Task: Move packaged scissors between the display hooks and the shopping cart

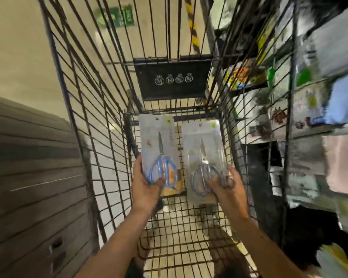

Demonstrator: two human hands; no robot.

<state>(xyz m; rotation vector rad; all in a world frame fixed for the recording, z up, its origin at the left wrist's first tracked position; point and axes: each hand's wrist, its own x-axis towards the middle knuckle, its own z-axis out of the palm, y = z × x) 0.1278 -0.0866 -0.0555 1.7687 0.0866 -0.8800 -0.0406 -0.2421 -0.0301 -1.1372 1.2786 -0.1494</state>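
Observation:
I look down into a wire shopping cart (pixel 109 149). My left hand (pixel 146 187) grips the lower end of a packaged pair of blue-handled scissors (pixel 159 145), held low inside the basket. My right hand (pixel 227 189) grips the lower end of a second scissors package (pixel 204 149), clear plastic over blue handles, just to the right of the first. Both packs point away from me, side by side near the cart's far end. A brownish card (pixel 173 189) lies under the left pack on the cart floor.
A black warning plate (pixel 172 79) hangs on the cart's far wall. Blurred shelves with hanging goods (pixel 309 109) run along the right side. A dark slatted wall panel (pixel 32 177) stands at the left. The cart's mesh floor (pixel 181 227) shows near me.

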